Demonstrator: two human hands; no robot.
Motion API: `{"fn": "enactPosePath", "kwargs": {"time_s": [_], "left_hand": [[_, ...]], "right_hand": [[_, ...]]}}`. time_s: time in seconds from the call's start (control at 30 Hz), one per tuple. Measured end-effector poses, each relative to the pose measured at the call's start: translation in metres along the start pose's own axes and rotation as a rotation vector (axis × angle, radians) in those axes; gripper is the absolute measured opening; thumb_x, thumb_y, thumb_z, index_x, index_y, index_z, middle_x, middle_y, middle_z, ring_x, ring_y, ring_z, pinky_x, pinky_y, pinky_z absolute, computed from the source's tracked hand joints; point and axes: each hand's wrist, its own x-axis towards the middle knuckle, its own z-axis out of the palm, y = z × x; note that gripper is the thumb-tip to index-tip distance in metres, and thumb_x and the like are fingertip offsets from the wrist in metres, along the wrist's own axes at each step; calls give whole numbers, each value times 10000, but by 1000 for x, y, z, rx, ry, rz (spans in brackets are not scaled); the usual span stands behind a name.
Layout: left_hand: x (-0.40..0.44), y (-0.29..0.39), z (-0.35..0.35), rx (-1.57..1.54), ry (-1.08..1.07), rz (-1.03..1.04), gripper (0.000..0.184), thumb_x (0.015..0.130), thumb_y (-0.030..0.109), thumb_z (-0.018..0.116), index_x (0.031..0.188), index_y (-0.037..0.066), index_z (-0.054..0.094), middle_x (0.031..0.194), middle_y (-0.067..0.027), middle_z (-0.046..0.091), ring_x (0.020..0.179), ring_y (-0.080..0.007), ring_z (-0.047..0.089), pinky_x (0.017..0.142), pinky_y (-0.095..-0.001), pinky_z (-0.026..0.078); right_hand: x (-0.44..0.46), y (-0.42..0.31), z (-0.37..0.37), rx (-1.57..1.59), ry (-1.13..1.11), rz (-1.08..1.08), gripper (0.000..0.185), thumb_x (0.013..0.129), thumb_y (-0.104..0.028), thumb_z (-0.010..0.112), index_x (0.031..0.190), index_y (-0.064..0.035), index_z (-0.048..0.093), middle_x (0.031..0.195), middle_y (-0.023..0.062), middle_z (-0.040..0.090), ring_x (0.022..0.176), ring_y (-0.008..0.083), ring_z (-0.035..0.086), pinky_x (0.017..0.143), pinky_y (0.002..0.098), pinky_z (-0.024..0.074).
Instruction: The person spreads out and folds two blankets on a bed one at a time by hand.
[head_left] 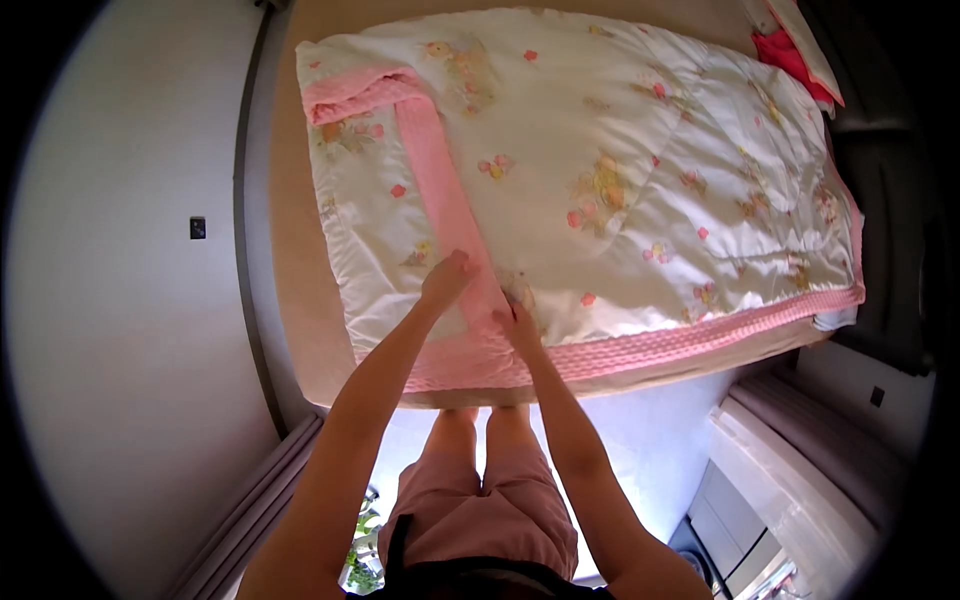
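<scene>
A white quilt (560, 130) with a print of small flowers and yellow figures lies spread over the bed. Its left end is folded over, so a pink textured border (437, 165) runs up across the top of it. My left hand (447, 280) is closed on this pink border, fingertips curled on the cloth. Slightly lower and to the right, my right hand (519, 328) pinches the border's right edge near the front corner. The cloth between the fingers is partly hidden by both hands.
The beige mattress (300, 290) shows along the left and front edges. A dark headboard (880, 200) stands at the right, with a red and white pillow (795, 60) by the far corner. Purple-grey curtains (250, 510) hang at lower left. A white wall (120, 250) borders the left.
</scene>
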Motion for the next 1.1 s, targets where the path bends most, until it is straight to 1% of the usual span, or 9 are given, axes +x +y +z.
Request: {"fn": "enactPosePath", "kwargs": {"time_s": [0.07, 0.17, 0.4, 0.5, 0.57, 0.7, 0.77, 1.0, 1.1], "left_hand": [[-4, 20, 11, 11, -118, -127, 500, 790, 375, 531, 1165, 69, 404, 940, -185, 581, 853, -333, 579, 714, -427, 450], [-5, 22, 31, 130, 96, -141, 530, 788, 382, 532, 1165, 46, 371, 976, -221, 567, 886, -362, 570, 732, -447, 445], [-29, 5, 31, -41, 92, -78, 377, 817, 303, 481, 1041, 2, 448, 968, -202, 567, 876, -385, 554, 736, -449, 437], [-69, 13, 44, 35, 38, 158, 305, 767, 303, 556, 914, 42, 503, 850, -150, 552, 797, -348, 535, 682, -441, 419], [-99, 1, 64, 284, 256, 517, 319, 699, 312, 617, 887, 78, 508, 815, -106, 520, 805, -293, 509, 675, -405, 401], [-118, -36, 85, 344, 411, 559, 307, 668, 221, 622, 906, 70, 503, 793, -107, 492, 795, -309, 496, 680, -411, 380], [-119, -45, 74, 379, 152, 435, 369, 633, 263, 664, 916, 86, 508, 856, -85, 507, 839, -273, 498, 722, -395, 378], [-139, -31, 53, 342, 334, 622, 240, 694, 153, 577, 914, 77, 515, 810, -111, 519, 811, -304, 490, 713, -412, 373], [-139, -77, 72, 453, 152, 503, 261, 666, 177, 605, 894, 74, 528, 812, -113, 518, 797, -305, 492, 709, -406, 381]], "right_hand": [[0, 4, -20, 387, -336, 566, 389, 804, -329, 590, 1050, -31, 544, 980, 65, 569, 835, 163, 532, 721, 310, 435], [-11, -6, -35, 473, -419, 670, 396, 847, -339, 525, 1104, -38, 536, 972, 30, 569, 835, 117, 524, 716, 285, 432], [-17, 17, -20, 536, -283, 718, 391, 837, -290, 532, 1101, -2, 532, 993, 39, 563, 859, 124, 521, 721, 286, 435], [-20, 11, -14, 598, -102, 241, 386, 789, -241, 586, 1083, 3, 529, 951, 64, 592, 816, 158, 549, 705, 319, 448], [-21, -4, -20, 107, -113, 144, 370, 742, -213, 623, 1036, -5, 537, 880, 125, 616, 815, 218, 580, 725, 330, 450], [-21, -10, -13, -141, -31, 39, 253, 749, -181, 603, 912, -2, 531, 762, 163, 583, 718, 254, 589, 630, 348, 451], [-21, -29, -24, -65, -116, 37, 246, 756, -180, 603, 917, -8, 534, 736, 130, 572, 702, 217, 576, 613, 331, 442], [-38, 17, -36, 351, -458, 367, 271, 781, -206, 614, 917, 20, 552, 751, 65, 578, 671, 127, 563, 583, 268, 469], [-40, 9, -36, 275, -446, 414, 282, 756, -189, 634, 921, 27, 557, 743, 88, 585, 636, 143, 567, 567, 273, 480]]}}
